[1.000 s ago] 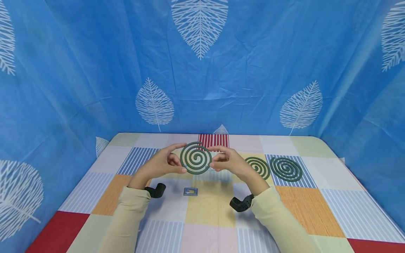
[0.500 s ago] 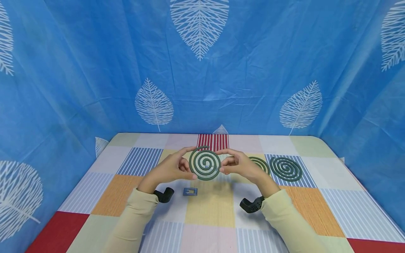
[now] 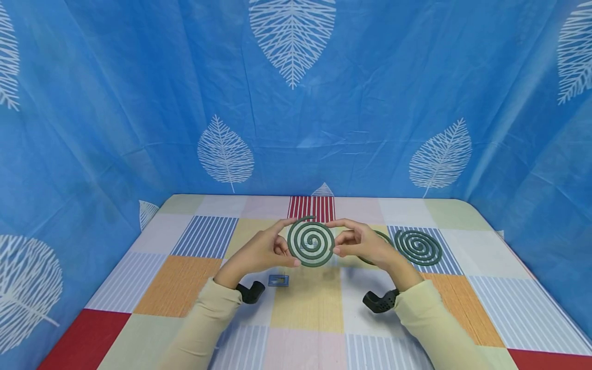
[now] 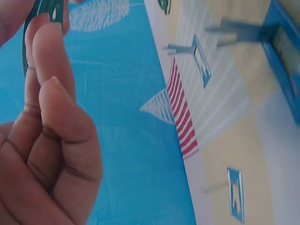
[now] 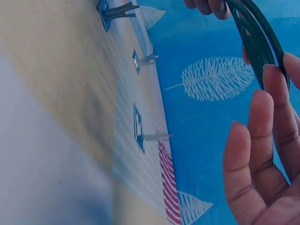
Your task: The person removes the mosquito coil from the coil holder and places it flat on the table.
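Note:
A dark green mosquito coil is held up over the middle of the table, its face turned to the head camera. My left hand pinches its left edge between thumb and forefinger. On the opposite edge, the thumb and forefinger of my right hand grip it too. The right wrist view shows the coil almost edge-on between both hands' fingertips. Below stand small metal coil stands with upright prongs, one left of centre in the head view and others farther back, seen partly through the spiral.
At the right of the table lies another mosquito coil. Beside it a further coil is mostly hidden behind my right hand. A patchwork cloth covers the table, and a blue leaf-print curtain closes off the back and sides.
Both hands have carried the held coil to the right and slightly lower. My right hand now hides more of the nearer coil on the table. The grip looks the same.

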`<state>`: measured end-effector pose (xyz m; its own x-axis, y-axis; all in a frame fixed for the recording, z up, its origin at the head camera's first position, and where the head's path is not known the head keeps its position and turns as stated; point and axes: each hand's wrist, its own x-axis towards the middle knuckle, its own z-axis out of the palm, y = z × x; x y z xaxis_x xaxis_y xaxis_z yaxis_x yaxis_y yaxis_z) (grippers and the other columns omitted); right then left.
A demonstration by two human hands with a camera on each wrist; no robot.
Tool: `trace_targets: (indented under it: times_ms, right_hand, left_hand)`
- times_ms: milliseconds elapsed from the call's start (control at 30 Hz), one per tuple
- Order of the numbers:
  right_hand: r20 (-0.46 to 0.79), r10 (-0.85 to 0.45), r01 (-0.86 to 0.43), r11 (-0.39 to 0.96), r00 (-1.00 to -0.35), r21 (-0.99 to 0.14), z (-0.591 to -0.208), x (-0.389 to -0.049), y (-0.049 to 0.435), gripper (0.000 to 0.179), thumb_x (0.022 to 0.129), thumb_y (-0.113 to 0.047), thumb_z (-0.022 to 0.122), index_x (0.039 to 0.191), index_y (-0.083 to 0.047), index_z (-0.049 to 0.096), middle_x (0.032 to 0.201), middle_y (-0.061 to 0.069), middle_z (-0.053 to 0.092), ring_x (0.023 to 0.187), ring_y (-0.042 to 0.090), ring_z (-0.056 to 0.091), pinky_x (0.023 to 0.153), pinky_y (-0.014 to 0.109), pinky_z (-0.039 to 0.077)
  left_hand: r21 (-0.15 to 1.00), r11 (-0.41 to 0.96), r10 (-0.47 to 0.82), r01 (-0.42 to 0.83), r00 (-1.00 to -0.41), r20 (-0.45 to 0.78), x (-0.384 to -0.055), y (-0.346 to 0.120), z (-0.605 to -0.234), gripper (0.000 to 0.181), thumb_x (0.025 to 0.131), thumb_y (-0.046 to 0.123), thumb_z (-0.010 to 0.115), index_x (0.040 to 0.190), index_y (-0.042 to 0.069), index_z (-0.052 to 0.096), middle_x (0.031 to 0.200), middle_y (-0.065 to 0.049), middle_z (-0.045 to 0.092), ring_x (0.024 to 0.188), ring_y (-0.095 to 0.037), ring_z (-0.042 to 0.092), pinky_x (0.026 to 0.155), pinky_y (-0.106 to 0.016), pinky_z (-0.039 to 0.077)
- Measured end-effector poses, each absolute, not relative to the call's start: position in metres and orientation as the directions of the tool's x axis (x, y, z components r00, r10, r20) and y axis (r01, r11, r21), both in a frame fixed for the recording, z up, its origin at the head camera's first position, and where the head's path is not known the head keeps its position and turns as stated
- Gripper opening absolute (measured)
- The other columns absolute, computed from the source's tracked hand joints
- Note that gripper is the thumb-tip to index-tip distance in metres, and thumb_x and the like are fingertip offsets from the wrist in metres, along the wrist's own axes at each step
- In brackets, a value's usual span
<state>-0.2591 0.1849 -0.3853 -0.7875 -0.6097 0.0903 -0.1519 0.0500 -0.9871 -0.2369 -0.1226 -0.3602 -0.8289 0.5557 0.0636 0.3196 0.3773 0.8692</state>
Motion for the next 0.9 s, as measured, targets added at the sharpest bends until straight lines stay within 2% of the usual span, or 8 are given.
trace_targets:
  times_ms: [300,633,900]
  right_hand:
    - [0.050,-0.629,-0.150,0.107,-0.776,-0.983,-0.385,-0.257,0.203,0.065,0.100,0.005,0.071,0.157,0.013,0.041,0.097,-0.004,0.075,0.092,0.010,0.069,0.084,0.027,0.056]
    - [0.062,-0.703,-0.176,0.091,-0.709,-0.980,-0.394,-0.256,0.224,0.071,0.099,0.003,0.074,0.155,0.019,0.035,0.095,-0.005,0.075,0.085,0.011,0.069,0.075,0.026,0.053]
    - [0.011,-0.699,-0.159,0.147,-0.715,-0.976,-0.395,-0.251,0.238,0.072,0.098,0.002,0.075,0.155,0.020,0.035,0.095,-0.006,0.074,0.086,0.010,0.069,0.077,0.027,0.054]
  left_hand:
    - [0.865,0.397,0.540,0.307,-0.840,0.050,-0.231,-0.107,-0.366,0.095,0.089,0.009,0.091,0.166,0.002,0.036,0.080,0.001,0.069,0.073,-0.012,0.060,0.073,-0.030,0.052]
    - [0.857,0.426,0.551,0.291,-0.834,0.009,-0.224,-0.087,-0.373,0.097,0.089,0.014,0.092,0.167,0.004,0.035,0.081,0.004,0.071,0.072,-0.010,0.063,0.071,-0.027,0.053]
    - [0.856,0.426,0.569,0.293,-0.822,-0.002,-0.224,-0.075,-0.380,0.096,0.090,0.016,0.091,0.167,0.004,0.035,0.084,0.004,0.072,0.072,-0.009,0.064,0.071,-0.026,0.052]
